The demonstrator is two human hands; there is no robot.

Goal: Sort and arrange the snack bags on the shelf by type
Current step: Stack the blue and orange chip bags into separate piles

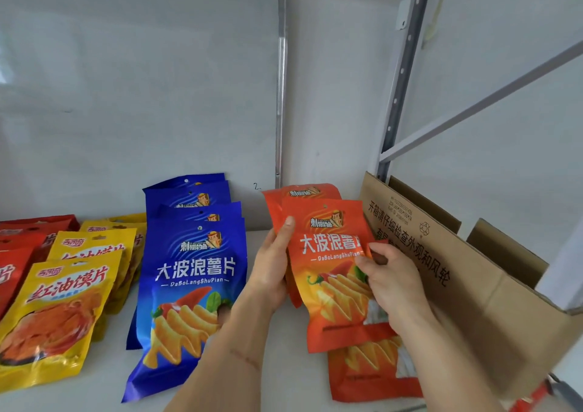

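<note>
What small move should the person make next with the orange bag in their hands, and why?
Probably set the orange bag, held by the left hand and right hand, onto the orange row. The blue bags and yellow bags already form rows.

Both forearms reach forward; the left hand [272, 266] and right hand [389, 280] each pinch with curled fingers.

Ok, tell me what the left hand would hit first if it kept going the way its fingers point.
The left hand points up and away toward the shelf's back. Probably the rear orange bag first, then the white back wall; depth is unclear.
</note>
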